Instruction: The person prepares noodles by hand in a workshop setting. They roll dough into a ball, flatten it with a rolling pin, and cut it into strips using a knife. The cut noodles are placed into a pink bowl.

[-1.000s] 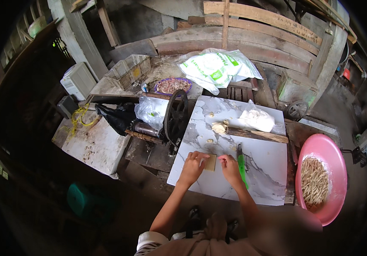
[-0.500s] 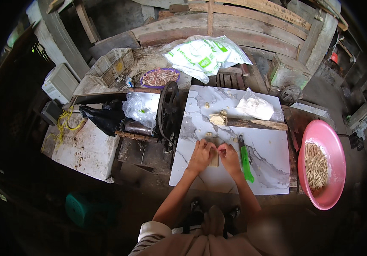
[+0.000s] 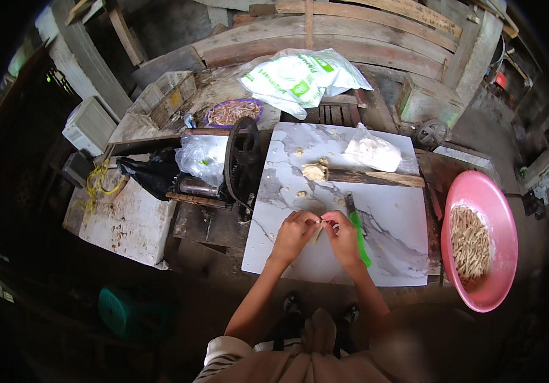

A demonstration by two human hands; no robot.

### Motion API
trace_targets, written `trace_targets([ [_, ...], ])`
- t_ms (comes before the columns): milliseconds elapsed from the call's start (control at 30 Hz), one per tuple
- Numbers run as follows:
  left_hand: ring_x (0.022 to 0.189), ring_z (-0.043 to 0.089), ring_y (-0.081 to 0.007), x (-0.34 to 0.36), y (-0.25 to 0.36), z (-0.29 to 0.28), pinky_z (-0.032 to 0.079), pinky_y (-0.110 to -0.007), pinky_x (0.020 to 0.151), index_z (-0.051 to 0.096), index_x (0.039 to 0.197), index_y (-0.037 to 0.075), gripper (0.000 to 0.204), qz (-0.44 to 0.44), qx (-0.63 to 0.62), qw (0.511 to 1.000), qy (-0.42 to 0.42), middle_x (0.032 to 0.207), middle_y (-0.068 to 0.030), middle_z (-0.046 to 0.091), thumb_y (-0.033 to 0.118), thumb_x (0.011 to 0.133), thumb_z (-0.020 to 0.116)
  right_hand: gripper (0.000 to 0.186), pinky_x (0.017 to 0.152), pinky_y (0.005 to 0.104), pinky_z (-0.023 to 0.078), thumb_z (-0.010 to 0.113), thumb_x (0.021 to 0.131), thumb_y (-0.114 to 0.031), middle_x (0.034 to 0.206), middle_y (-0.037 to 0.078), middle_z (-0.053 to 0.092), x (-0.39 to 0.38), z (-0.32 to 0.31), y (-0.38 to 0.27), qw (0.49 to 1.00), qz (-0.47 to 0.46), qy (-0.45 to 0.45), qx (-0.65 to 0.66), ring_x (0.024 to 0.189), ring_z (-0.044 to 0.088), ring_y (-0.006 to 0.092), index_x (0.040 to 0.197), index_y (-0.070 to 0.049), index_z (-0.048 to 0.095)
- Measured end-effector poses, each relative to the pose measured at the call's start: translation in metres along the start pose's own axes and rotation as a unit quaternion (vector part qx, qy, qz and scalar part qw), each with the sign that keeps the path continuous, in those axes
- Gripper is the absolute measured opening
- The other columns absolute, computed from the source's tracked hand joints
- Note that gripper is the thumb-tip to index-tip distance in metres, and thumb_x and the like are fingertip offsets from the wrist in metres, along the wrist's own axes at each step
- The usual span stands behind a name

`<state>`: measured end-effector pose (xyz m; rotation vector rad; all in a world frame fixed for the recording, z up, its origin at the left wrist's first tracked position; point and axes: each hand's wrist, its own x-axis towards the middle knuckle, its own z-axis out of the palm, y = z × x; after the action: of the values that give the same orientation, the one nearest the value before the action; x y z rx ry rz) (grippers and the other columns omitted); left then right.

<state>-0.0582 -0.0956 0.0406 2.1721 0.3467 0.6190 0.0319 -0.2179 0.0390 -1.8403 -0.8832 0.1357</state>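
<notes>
My left hand [image 3: 294, 233] and my right hand [image 3: 343, 237] meet over the near part of a white marble-patterned board [image 3: 281, 262]. Both are closed, thumbs and fingertips pinched together on a pale strip of dough [image 3: 316, 236], part of which shows below the fingers. Just beside my right hand lies a knife with a green handle [image 3: 363, 247], partly covered by that hand. Farther up the board sits a pale lump of dough [image 3: 313, 172], touching the left end of a wooden stick [image 3: 376, 178]. Small dough crumbs are scattered around it.
A clear bag of white powder [image 3: 376, 155] rests behind the stick. To the right stands a pink basin [image 3: 509, 246] holding many floured strips. On the left is a machine with a dark wheel [image 3: 231, 159]. Behind are a purple-rimmed tray [image 3: 259, 115] and a white-green sack [image 3: 312, 80].
My view has shifted a little, so the board sits farther left. Both hands have moved slightly right over the board, now nearer the knife and overlapping its handle. They still pinch at the strip.
</notes>
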Motion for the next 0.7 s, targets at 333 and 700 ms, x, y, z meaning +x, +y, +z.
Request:
trace_targets([
  [333, 0.071, 0.059, -0.0161, 0.058, 0.182, 0.066, 0.047, -0.029, 0.064, 0.064, 0.089, 0.004, 0.015, 0.159, -0.138, 0.977, 0.030, 0.083, -0.0067, 0.065, 0.007, 0.077, 0.073, 0.010, 0.062, 0.0285, 0.047, 0.062, 0.085, -0.004, 0.085, 0.009, 0.059, -0.030, -0.229, -0.053, 0.979, -0.042, 0.184, -0.074, 0.070, 0.058, 0.0177, 0.095, -0.004, 0.066],
  [700, 0.079, 0.063, -0.0213, 0.080, 0.303, 0.277, 0.049, -0.033, 0.069, 0.062, 0.088, 0.005, 0.014, 0.251, -0.135, 0.938, -0.197, 0.082, -0.0089, 0.064, 0.012, 0.080, 0.071, 0.010, 0.060, 0.0322, 0.049, 0.067, 0.081, -0.005, 0.080, 0.013, 0.059, -0.139, -0.457, 0.045, 0.919, 0.120, 0.310, -0.211, 0.064, 0.060, 0.0231, 0.088, 0.000, 0.062],
])
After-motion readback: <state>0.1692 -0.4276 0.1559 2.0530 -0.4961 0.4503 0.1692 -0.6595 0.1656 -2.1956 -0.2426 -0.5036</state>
